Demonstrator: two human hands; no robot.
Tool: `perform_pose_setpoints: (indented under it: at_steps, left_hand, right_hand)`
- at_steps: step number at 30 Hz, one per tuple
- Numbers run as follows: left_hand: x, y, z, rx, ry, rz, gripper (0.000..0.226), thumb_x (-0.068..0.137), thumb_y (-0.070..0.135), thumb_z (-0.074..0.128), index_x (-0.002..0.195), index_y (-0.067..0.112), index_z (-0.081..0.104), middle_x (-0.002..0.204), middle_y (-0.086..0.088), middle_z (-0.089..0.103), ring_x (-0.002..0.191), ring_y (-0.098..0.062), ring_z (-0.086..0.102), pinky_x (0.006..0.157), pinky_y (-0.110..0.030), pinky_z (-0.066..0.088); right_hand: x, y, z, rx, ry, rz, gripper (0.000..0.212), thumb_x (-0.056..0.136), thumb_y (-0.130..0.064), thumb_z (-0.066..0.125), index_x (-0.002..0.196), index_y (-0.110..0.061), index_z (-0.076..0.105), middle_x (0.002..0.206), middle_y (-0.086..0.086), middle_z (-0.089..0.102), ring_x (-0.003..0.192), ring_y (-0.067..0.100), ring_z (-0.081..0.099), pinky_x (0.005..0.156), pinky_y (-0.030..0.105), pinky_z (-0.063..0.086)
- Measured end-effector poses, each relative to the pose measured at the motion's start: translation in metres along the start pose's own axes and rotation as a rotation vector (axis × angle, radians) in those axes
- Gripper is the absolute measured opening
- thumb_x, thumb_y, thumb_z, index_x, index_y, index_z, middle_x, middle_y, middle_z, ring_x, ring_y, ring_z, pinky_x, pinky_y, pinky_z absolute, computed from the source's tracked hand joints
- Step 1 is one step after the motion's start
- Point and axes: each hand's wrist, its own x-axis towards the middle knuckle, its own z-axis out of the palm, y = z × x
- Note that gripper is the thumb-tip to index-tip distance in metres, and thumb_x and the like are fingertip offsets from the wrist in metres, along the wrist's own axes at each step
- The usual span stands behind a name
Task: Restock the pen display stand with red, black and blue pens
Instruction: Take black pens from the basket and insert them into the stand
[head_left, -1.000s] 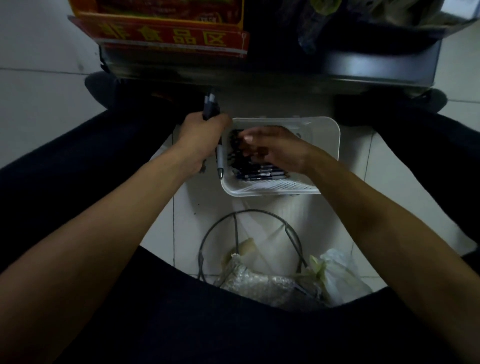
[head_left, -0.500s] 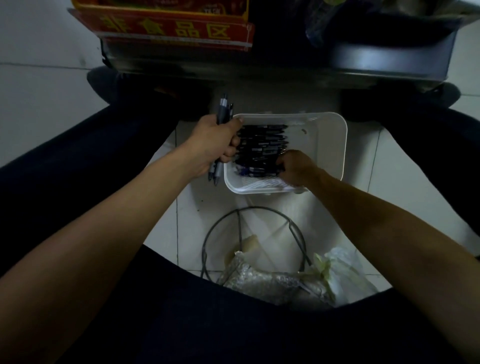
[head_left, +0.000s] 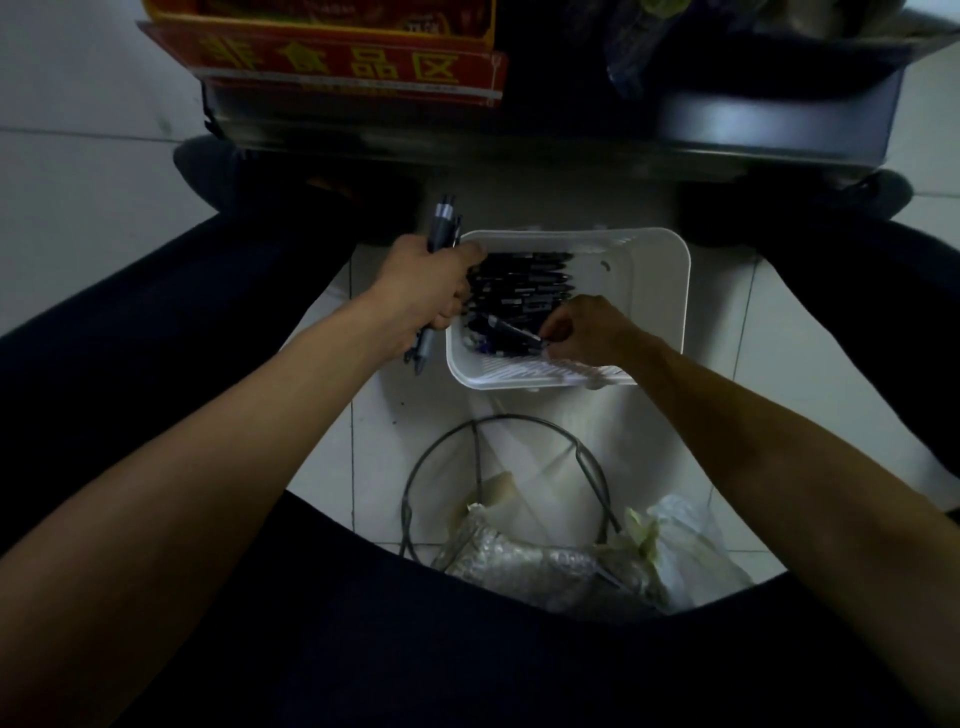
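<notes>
White floor tiles (head_left: 78, 208), dim; basket (head_left: 662, 291) of pens (head_left: 519, 283) near metal shelf (head_left: 727, 124)

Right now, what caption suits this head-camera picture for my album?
A left hand grips a bundle of pens beside a white basket while the right hand pinches another pen inside it.

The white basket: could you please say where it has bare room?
Bare: the far right, between the pen pile and the basket's right wall. Crowded: left and near parts, where the right hand pinches a pen and the left hand grips a bundle.
</notes>
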Motion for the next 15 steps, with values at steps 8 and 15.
perform_pose_setpoints:
  at_steps: [8,15]
  left_hand:
    - [0.002,-0.001,-0.002,0.097,0.035,0.081,0.027,0.086,0.027,0.076,0.076,0.017,0.054,0.053,0.003,0.041,0.036,-0.008,0.034,0.036,-0.019,0.027]
    - [-0.003,0.000,0.000,0.087,0.028,0.186,0.028,0.081,0.027,0.082,0.085,0.009,0.061,0.049,0.008,0.046,0.035,-0.001,0.041,0.036,-0.016,0.033]
  right_hand:
    - [-0.022,-0.026,-0.029,0.833,0.015,-0.080,0.029,0.075,-0.006,0.083,0.102,-0.001,0.074,0.099,0.016,0.075,0.093,0.024,0.073,0.087,0.031,0.059]
    - [-0.021,-0.062,-0.041,0.976,-0.137,-0.127,0.020,0.082,0.001,0.074,0.099,-0.008,0.071,0.092,0.003,0.076,0.090,0.014,0.073,0.080,0.024,0.057]
